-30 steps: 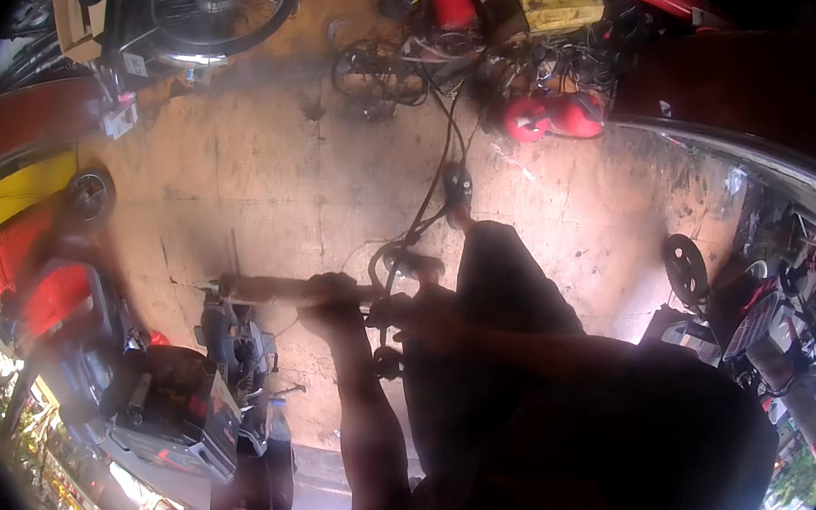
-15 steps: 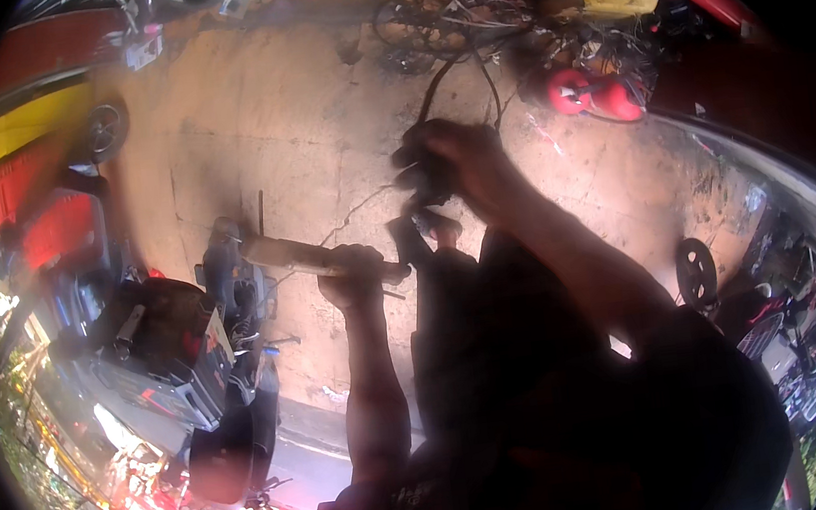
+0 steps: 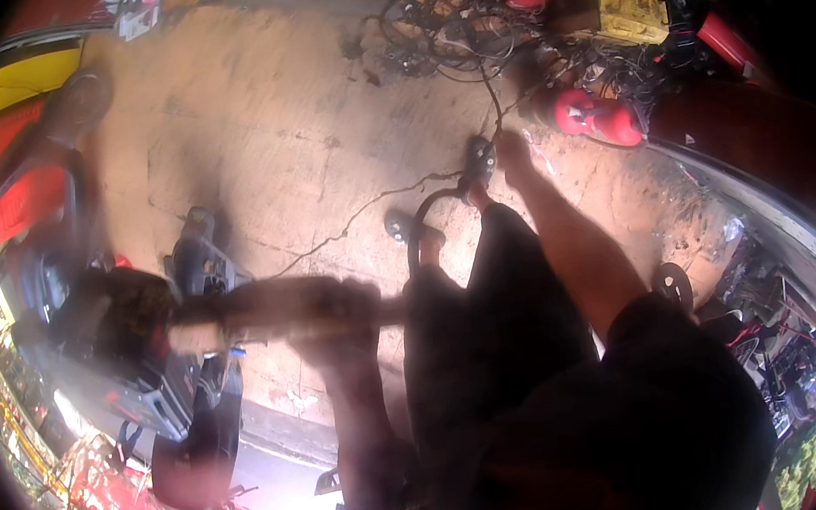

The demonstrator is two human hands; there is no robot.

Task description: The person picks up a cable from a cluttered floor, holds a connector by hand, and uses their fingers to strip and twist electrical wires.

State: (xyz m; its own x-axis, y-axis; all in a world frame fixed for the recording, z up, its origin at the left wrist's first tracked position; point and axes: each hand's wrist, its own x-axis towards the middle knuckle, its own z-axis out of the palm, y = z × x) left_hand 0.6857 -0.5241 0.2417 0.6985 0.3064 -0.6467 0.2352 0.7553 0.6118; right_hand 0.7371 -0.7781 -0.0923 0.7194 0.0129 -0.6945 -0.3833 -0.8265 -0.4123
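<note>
My left hand (image 3: 342, 308) is closed around a long tan-brown cylinder (image 3: 263, 310), held crosswise in front of my dark-clothed legs. Motion smears both; the cylinder's pale end (image 3: 196, 338) points left, and its kind cannot be made out. My right hand (image 3: 511, 151) reaches low, beside my right sandalled foot (image 3: 479, 159) and next to a black hose (image 3: 435, 197). Its fingers are hidden and blurred, so I cannot tell whether it grips the hose. The hose curves past my feet and leads up to tangled cables on the ground.
Parked motorbikes (image 3: 156, 384) stand close on the left. Tangled cables (image 3: 448, 34), a yellow crate (image 3: 627, 8) and a red rounded object (image 3: 599, 117) lie at the far right. A black wheel-like disc (image 3: 673, 285) rests at right. Cracked concrete (image 3: 244, 143) spreads ahead.
My left hand has moved down and slightly left with the cylinder, now nearly level. My right hand has shifted right, down beside my foot. The view has tilted a little.
</note>
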